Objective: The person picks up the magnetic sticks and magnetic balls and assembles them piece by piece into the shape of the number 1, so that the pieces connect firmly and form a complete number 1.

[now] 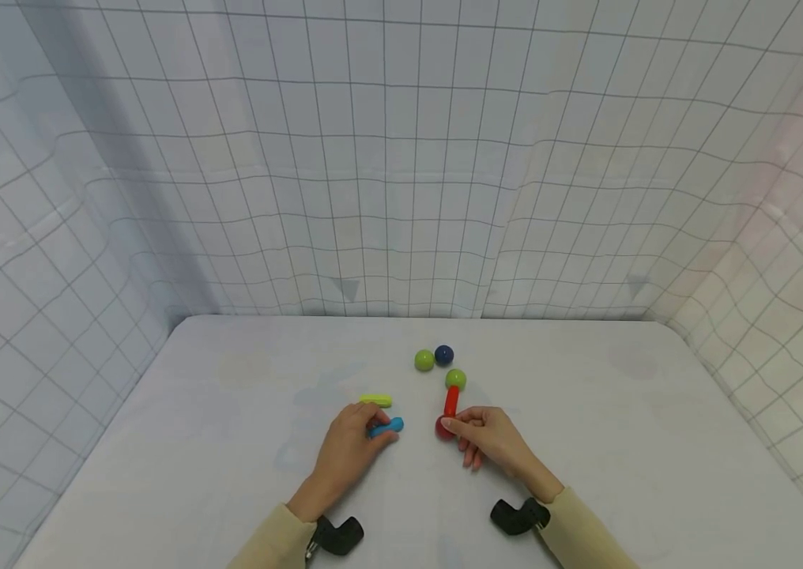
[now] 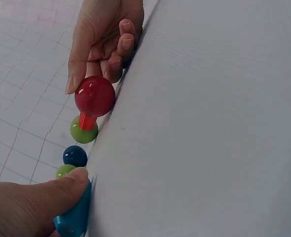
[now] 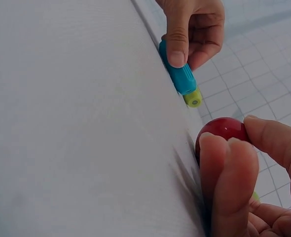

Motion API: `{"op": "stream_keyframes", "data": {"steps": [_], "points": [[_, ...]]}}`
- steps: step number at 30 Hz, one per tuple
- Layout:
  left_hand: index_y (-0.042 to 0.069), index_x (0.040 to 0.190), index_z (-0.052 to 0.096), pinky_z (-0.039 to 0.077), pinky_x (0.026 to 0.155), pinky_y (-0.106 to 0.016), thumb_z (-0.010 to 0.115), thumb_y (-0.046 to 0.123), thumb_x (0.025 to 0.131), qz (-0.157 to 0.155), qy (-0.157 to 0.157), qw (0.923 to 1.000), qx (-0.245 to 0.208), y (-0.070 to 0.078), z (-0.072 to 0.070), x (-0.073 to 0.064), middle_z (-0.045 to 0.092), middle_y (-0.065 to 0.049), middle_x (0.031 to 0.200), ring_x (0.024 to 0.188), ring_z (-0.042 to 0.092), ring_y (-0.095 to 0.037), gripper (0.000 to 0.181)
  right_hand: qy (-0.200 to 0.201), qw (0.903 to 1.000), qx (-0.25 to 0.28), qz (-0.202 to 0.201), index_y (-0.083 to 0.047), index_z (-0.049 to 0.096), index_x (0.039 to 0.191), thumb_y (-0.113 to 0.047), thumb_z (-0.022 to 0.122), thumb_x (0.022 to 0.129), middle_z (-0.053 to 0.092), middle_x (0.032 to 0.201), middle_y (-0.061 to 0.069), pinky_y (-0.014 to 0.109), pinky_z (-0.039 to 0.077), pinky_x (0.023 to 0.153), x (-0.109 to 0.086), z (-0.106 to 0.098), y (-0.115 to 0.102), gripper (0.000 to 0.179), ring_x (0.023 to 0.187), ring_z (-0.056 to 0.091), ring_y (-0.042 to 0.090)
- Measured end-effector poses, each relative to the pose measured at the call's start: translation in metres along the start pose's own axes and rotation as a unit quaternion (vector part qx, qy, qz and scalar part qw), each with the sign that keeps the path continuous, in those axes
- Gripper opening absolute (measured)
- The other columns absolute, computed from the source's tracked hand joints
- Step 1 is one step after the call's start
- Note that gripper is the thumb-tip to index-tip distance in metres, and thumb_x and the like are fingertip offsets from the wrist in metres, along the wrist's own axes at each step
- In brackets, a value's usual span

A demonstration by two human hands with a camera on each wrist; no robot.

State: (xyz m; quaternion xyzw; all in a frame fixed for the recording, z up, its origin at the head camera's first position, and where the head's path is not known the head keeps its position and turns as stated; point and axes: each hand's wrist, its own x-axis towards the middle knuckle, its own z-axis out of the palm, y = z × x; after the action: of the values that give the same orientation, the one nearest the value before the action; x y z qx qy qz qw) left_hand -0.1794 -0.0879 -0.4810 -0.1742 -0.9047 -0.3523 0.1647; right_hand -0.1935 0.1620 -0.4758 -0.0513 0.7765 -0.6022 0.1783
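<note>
My left hand (image 1: 352, 446) pinches a blue ridged rod (image 2: 74, 215) between thumb and fingers, low over the white table. Just beyond it lies a yellow-green rod (image 1: 376, 401). With thumb and fingertips, my right hand (image 1: 490, 442) holds a glossy red ball (image 2: 95, 96). A short red rod (image 1: 451, 401) runs from that ball toward a green ball (image 1: 455, 379), the three in one line. In the right wrist view, curled fingers partly cover the red ball (image 3: 227, 129).
Farther back on the white table (image 1: 572, 395) a second green ball (image 1: 424, 360) and a dark blue ball (image 1: 444, 355) sit side by side. Gridded white sheets (image 1: 401, 158) stand behind the table and along both sides.
</note>
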Motion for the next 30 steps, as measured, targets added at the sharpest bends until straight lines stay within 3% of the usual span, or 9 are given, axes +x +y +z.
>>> {"op": "stream_keyframes", "data": {"steps": [10, 20, 30], "points": [[0.011, 0.084, 0.068, 0.044, 0.056, -0.022, 0.085, 0.023, 0.07, -0.083, -0.039, 0.9942, -0.055, 0.009, 0.0, -0.001, 0.058, 0.009, 0.069, 0.06, 0.052, -0.002, 0.026, 0.006, 0.9999, -0.003, 0.01, 0.003, 0.063, 0.102, -0.036, 0.07, 0.086, 0.058, 0.064, 0.007, 0.024, 0.046, 0.042, -0.001, 0.001, -0.003, 0.043, 0.044, 0.056, 0.014], [0.009, 0.078, 0.069, 0.044, 0.053, -0.023, 0.083, 0.024, 0.073, -0.108, -0.049, 0.9913, -0.057, 0.01, 0.003, 0.0, 0.057, 0.01, 0.063, 0.057, 0.052, -0.002, 0.021, 0.011, 0.9999, -0.006, 0.011, 0.006, 0.061, 0.102, -0.025, 0.067, 0.09, 0.057, 0.064, 0.009, 0.023, 0.046, 0.042, -0.005, 0.003, -0.011, 0.034, 0.043, 0.055, 0.013], [0.01, 0.077, 0.072, 0.045, 0.051, -0.024, 0.076, 0.032, 0.08, -0.123, -0.069, 0.9854, -0.095, 0.02, 0.015, -0.002, 0.059, 0.011, 0.061, 0.054, 0.053, -0.002, 0.022, 0.016, 0.9998, -0.003, 0.009, 0.003, 0.063, 0.101, -0.038, 0.071, 0.085, 0.057, 0.063, 0.007, 0.025, 0.046, 0.041, 0.0, 0.001, -0.001, 0.044, 0.042, 0.055, 0.014]]}}
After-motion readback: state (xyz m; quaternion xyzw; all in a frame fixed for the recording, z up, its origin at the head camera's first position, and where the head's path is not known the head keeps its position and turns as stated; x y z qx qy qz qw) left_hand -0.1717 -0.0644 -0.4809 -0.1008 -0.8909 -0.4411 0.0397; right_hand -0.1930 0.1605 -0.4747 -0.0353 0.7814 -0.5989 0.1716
